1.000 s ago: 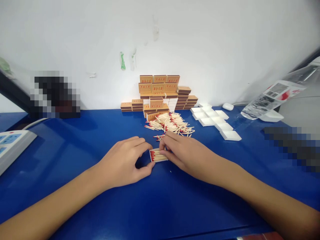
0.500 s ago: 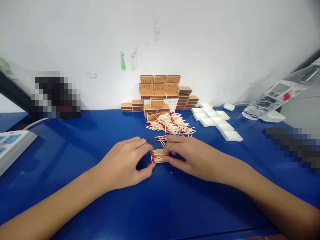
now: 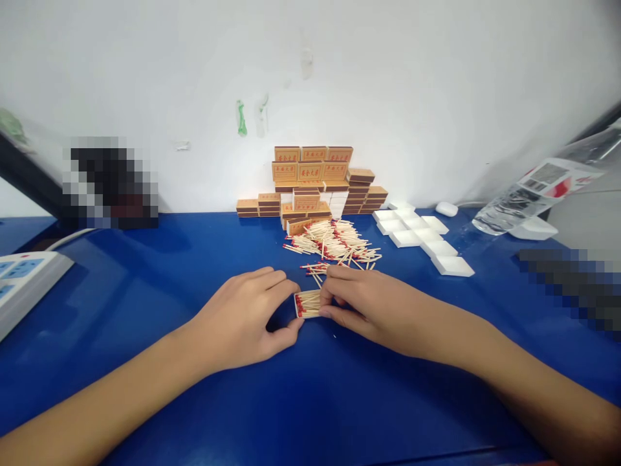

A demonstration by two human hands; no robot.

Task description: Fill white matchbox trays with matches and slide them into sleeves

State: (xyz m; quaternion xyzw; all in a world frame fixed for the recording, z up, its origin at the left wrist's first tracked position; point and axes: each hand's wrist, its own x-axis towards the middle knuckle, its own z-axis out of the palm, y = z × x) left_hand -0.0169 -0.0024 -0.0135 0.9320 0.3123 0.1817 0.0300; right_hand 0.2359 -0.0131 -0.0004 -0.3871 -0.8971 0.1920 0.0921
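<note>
A small white matchbox tray [image 3: 297, 308] lies on the blue table, filled with red-tipped matches [image 3: 309, 303] laid lengthwise, heads to the left. My left hand [image 3: 255, 317] grips the tray's left end between thumb and forefinger. Over its right end my right hand [image 3: 361, 299] has its thumb and fingers closed on the tray, hiding that end and the match ends there. Just behind the tray, a few loose matches [image 3: 314, 268] lie partly under my right hand. Farther back spreads a large heap of loose matches [image 3: 334, 241].
Behind the heap, stacked matchboxes [image 3: 310, 171] stand against the wall. Several empty white trays [image 3: 414, 234] lie to the right. Beyond them are a white case [image 3: 447, 209] and a tilted plastic bottle [image 3: 514, 200]. A power strip [image 3: 29, 278] sits at far left.
The view has shifted very slightly. Both hands stay at the tray, and I see no clear change in their grip or in the matches.
</note>
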